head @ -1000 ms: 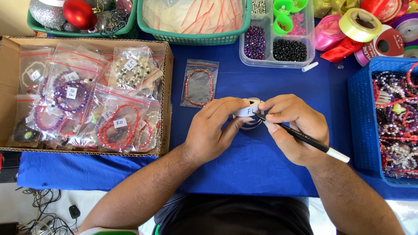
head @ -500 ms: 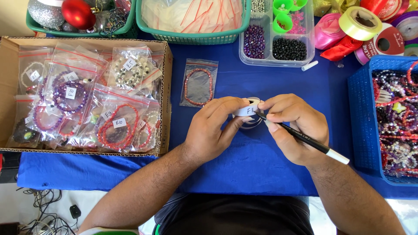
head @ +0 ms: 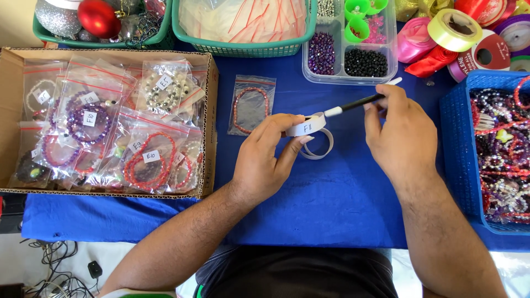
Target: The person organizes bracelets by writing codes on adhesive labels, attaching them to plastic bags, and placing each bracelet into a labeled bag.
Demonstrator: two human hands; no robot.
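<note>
1. The cardboard box (head: pixel 208 110) of bagged bracelets sits just beside your left forearm. In my judgement a sideways sweep of that arm could catch its near corner and shift the stacked bags, since they lie loose and overlapping.

2. The blue basket (head: pixel 461 143) of beads stands close to your right wrist. A quick pull back of that hand might knock its wall and spill beads onto the blue cloth (head: pixel 331 204).

3. The bagged red bracelet (head: pixel 251 105) lies flat on the cloth just beyond your left hand (head: pixel 265 160), apart from it. Reaching over it with the strip could drag it off its spot.

4. Your left hand pinches the free end of the white label strip (head: pixel 307 127) between thumb and fingertips, raised just above the cloth, with the rest curling in a loop (head: pixel 320 150) beneath. The fresh marking on it could smear if your thumb slides across.

5. Your right hand (head: pixel 403 132) grips the black marker (head: pixel 359 103) near its far end, tip pointing at the strip. Held so far back, it may wobble and stray-mark the strip or your fingers.
</note>
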